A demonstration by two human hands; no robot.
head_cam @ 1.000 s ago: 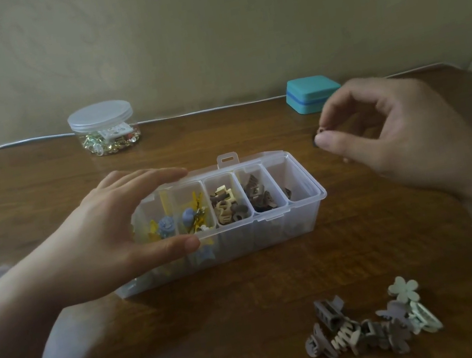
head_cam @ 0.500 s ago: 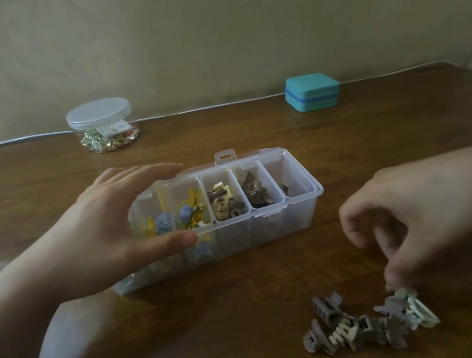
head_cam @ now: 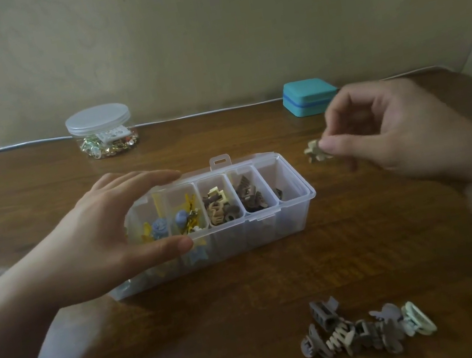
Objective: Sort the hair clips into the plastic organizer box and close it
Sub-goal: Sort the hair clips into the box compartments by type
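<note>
Right hand (head_cam: 384, 133) pinches a beige clip (head_cam: 315, 152) just beside the box (head_cam: 268, 226); left hand (head_cam: 105, 233) grips the box's near end. Best match it to the beige compartment, then release low so nothing bounces out.

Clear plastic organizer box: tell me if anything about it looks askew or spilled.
Nothing stands out. The clear plastic organizer box sits flat and open on the wooden table, clips inside their compartments; the left hand grips its end.
</note>
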